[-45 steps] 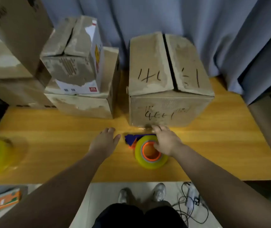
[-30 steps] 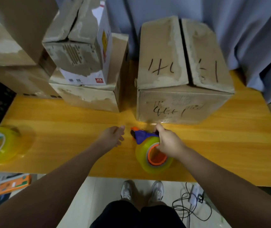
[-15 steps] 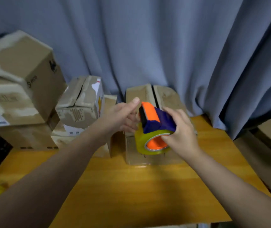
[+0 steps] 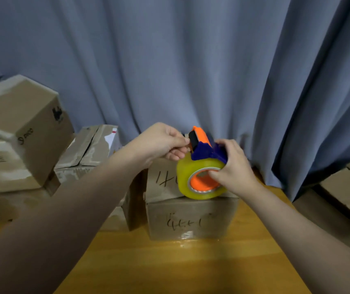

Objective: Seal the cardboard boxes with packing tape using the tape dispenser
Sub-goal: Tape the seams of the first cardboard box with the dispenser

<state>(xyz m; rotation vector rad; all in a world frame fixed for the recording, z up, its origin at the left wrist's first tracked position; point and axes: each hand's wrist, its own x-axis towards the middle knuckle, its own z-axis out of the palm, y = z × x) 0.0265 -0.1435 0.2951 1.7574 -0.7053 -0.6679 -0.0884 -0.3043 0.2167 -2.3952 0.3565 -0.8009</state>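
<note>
- A table [image 4: 191, 268] lies in front, with a curtain [image 4: 191, 60] hanging behind it.
- The middle box [image 4: 191, 219] stands on the table near its far edge.
- The tape dispenser [image 4: 203, 166] is held over the top of that box.
- The left hand [image 4: 159, 141] pinches the dispenser's far-left end; the right hand [image 4: 233, 168] grips its right side.
- A second box [image 4: 89, 145] sits left of the middle one.
- A bigger box [image 4: 21, 128] sits further left, stacked on others.
- More boxes [image 4: 343, 192] lie right of the table, below the curtain.
</note>
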